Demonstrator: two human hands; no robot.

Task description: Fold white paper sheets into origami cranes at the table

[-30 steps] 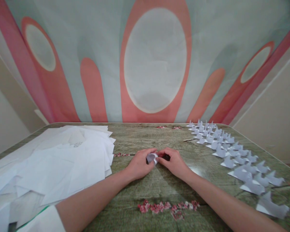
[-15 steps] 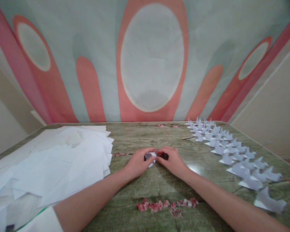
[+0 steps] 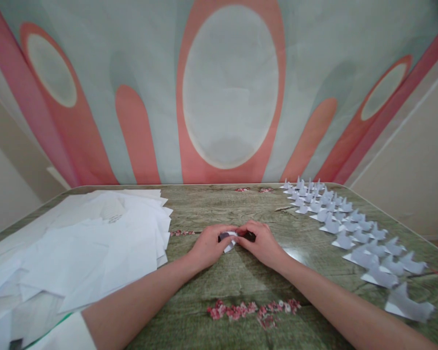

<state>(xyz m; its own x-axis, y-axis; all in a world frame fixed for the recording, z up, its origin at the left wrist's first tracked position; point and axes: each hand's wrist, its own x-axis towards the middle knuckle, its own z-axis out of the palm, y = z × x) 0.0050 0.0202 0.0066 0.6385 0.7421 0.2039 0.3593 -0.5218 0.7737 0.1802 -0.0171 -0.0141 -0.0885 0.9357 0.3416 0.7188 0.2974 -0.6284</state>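
Note:
Between my two hands, just above the middle of the table, is a small piece of folded white paper [image 3: 229, 247]. My left hand [image 3: 210, 245] pinches it from the left with thumb and fingers. From the right, my right hand [image 3: 257, 240] pinches the same paper, the fingertips of both hands almost meeting. Much of the paper is hidden behind the fingers, so its exact folded shape cannot be made out.
A spread pile of white paper sheets [image 3: 83, 248] covers the left side of the wood-patterned table [image 3: 211, 204]. Rows of folded white paper birds [image 3: 330, 223] stand along the right. Behind the table hangs a patterned backdrop [image 3: 229, 87].
Both hands stay at nearly the same spot, still pinching the paper. The fingertips and the paper between them have shifted very slightly.

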